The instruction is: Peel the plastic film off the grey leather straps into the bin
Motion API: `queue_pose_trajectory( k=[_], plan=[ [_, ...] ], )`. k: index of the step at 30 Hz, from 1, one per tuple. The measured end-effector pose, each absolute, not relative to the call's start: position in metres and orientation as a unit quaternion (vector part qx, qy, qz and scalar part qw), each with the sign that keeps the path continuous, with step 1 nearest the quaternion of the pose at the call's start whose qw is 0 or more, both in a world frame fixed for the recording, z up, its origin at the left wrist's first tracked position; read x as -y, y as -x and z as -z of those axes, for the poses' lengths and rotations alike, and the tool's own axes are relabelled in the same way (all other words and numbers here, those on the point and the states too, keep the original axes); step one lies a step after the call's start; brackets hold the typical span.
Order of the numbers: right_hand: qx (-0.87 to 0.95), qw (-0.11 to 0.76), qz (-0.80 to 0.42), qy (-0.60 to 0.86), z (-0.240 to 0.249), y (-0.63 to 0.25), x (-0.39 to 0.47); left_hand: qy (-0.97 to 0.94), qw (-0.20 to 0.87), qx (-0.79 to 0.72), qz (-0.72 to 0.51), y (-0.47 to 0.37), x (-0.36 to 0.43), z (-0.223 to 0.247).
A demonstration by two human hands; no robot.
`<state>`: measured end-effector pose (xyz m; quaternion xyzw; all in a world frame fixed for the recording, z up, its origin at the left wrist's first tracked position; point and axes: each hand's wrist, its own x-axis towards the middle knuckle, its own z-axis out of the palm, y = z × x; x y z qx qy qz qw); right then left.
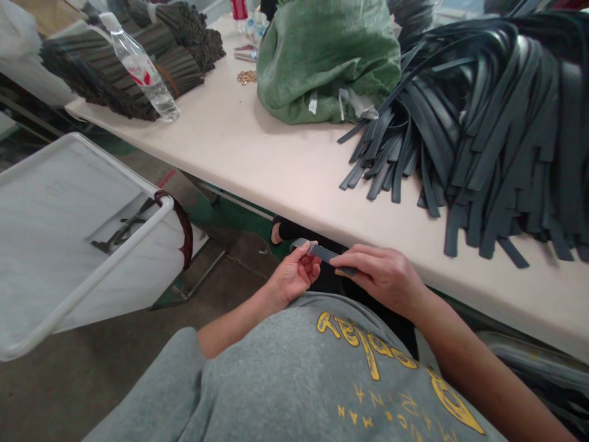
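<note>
A short dark strap [324, 253] stretches between my two hands, just off the table's near edge and in front of my shirt. My left hand [298, 273] pinches its left end, where the strap bends over, with the thumb on top. My right hand [381, 273] grips the other end between thumb and fingers. Something tan shows under the strap by the right fingers, too small to make out. To the right, a large pile of dark straps [501, 141] hangs and fans over the table.
The pale table [221, 147] runs across the view. On it stand a green sack [322, 61], a plastic bottle [142, 70], bundled dark strips [92, 67] and gold-coloured rings [247, 77]. A white-covered frame [92, 227] stands at left.
</note>
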<state>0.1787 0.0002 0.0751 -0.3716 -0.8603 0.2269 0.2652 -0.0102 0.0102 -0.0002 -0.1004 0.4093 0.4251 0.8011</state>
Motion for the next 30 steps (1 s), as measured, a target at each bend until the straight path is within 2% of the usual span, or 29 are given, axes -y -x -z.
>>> queue_pose_trajectory(
  k=[8,13,17,21,25,30],
  plan=[
    [0.856,0.312,-0.261,0.32,-0.034,-0.155,-0.021,0.041,0.834,-0.365,-0.412,0.007,-0.001,0.002],
    [0.83,0.281,-0.297,0.38,-0.051,-0.168,-0.004,0.068,0.844,-0.304,-0.436,0.027,-0.017,0.011],
    [0.813,0.246,-0.363,0.383,-0.067,-0.202,0.018,0.109,0.694,-0.402,-0.587,0.078,-0.058,0.019],
    [0.795,0.231,-0.404,0.39,-0.057,-0.218,0.028,0.079,0.543,-0.437,-0.713,0.133,-0.085,0.005],
    [0.769,0.241,-0.446,0.391,-0.048,-0.205,0.02,-0.059,0.492,-0.433,-0.753,0.137,-0.08,-0.019],
    [0.71,0.345,-0.459,0.408,-0.063,-0.183,-0.009,-0.305,0.581,-0.395,-0.643,0.093,-0.056,-0.024]
  ],
)
